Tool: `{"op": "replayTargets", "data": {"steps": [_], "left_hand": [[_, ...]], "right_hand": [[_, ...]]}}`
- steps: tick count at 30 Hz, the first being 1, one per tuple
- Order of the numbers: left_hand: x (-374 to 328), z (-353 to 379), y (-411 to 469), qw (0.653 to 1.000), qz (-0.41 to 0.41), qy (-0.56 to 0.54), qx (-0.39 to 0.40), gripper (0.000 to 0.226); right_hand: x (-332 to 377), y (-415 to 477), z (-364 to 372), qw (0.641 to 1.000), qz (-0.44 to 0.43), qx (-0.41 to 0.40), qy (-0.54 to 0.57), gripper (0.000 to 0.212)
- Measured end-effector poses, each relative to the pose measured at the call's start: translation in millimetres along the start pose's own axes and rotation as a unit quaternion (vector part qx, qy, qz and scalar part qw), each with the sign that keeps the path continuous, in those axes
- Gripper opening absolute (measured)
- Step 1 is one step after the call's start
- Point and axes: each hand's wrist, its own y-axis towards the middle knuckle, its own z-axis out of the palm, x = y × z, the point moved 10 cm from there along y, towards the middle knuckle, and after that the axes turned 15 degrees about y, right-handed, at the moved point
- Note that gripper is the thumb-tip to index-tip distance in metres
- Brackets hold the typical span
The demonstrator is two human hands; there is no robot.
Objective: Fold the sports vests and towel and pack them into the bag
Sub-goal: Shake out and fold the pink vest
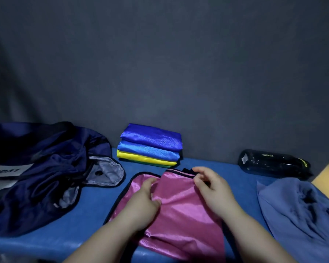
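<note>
Dark grey backdrop behind, blue table [95, 215] below. Largest first: navy bag [36, 173] slumped at the left, mouth gaping toward the middle, grey lining showing. Crumpled grey-blue towel [300, 209] at the right edge, not yet folded. Pink vest [180, 211] spread flat at the near centre, dark piping along its edges, one fold line already running up the middle. Stack of folded vests [150, 147] at the back, royal blue over lighter blue over yellow, just beyond the pink one. Dark water bottle [273, 164] lying on its side behind the towel.

Left hand [142, 202] pressing down on the pink cloth, fingers curled over the fold ridge. Right hand [211, 185] pinching the top right corner of the pink vest, grip narrow, thumb and fingers closed on the hem.

Likely risks: shiny fabric looks slippery, so could slide out from under the left palm as the corner is carried over, leaving a crooked fold. Could snag or bunch at the piped edge if pulled too fast. Stack close behind, so a careless sweep forward could nudge it askew. Towel overhanging the right edge, liable to slip off if brushed.
</note>
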Motion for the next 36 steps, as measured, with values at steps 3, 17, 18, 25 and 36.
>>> {"op": "replayTargets", "data": {"steps": [3,17,18,25,36], "left_hand": [[5,-5,0,1.0,-0.006,0.004,-0.009,0.054],[4,6,-13,0.965,0.047,0.258,0.008,0.07],[6,8,-11,0.966,0.051,0.254,0.015,0.069],[2,8,-11,0.945,0.072,0.32,-0.009,0.067],[-10,57,-27,0.881,0.119,0.452,0.078,0.084]], "right_hand": [[-12,-2,2,0.992,-0.041,0.037,-0.117,0.032],[-18,-19,45,0.937,-0.053,0.167,-0.302,0.082],[-22,-21,47,0.933,-0.041,0.18,-0.31,0.085],[-40,-21,35,0.924,0.008,0.21,-0.319,0.087],[-36,-25,60,0.915,-0.026,0.257,-0.31,0.087]]}}
